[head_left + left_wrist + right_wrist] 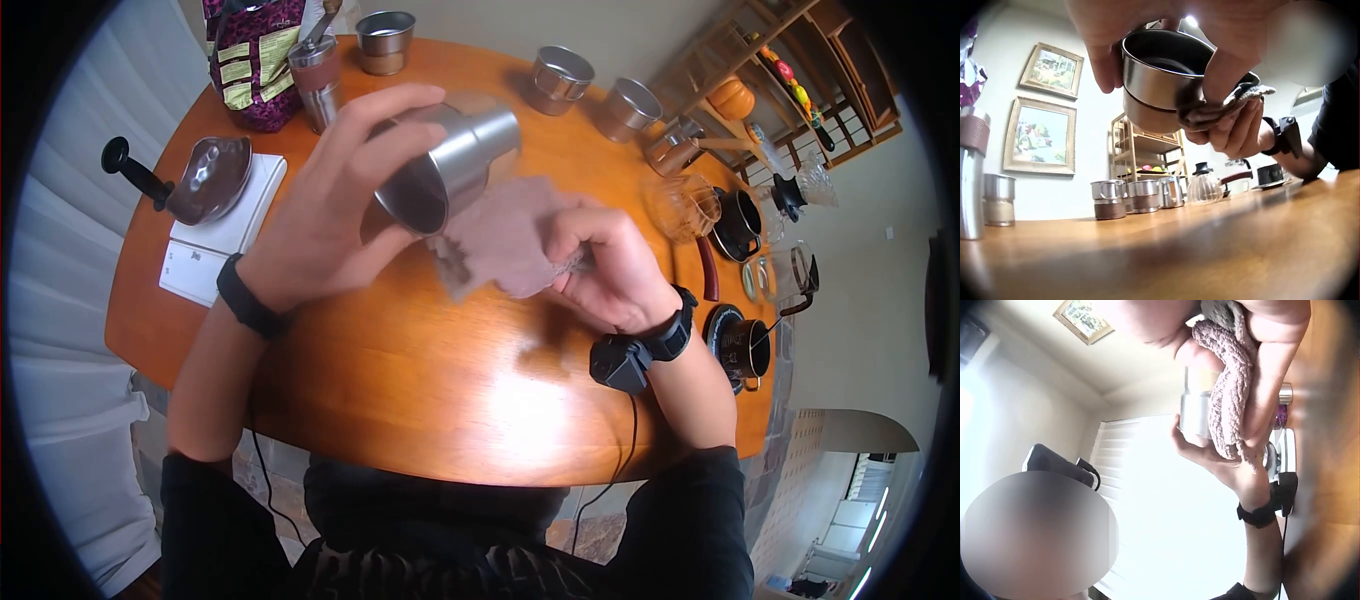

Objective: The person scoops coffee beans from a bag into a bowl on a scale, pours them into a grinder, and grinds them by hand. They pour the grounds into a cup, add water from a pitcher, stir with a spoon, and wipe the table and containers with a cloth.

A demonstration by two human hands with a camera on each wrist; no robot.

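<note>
In the head view my left hand grips a stainless steel cup, tipped on its side above the table with its mouth toward the lower left. Thumb and fingers lie on opposite sides of it. A greyish-pink cloth is bunched in my right hand, its loose part spreading toward the cup. From the left wrist, the cloth shows right at the cup's side, below the rim. The right wrist view shows the fuzzy cloth folded between thumb and fingers, partly covering the cup.
At the back left stand a purple bag, a hand coffee grinder and a metal cup. Two more cups stand farther right. A white scale bears a brown dish. Glass carafe and black mug line the right edge.
</note>
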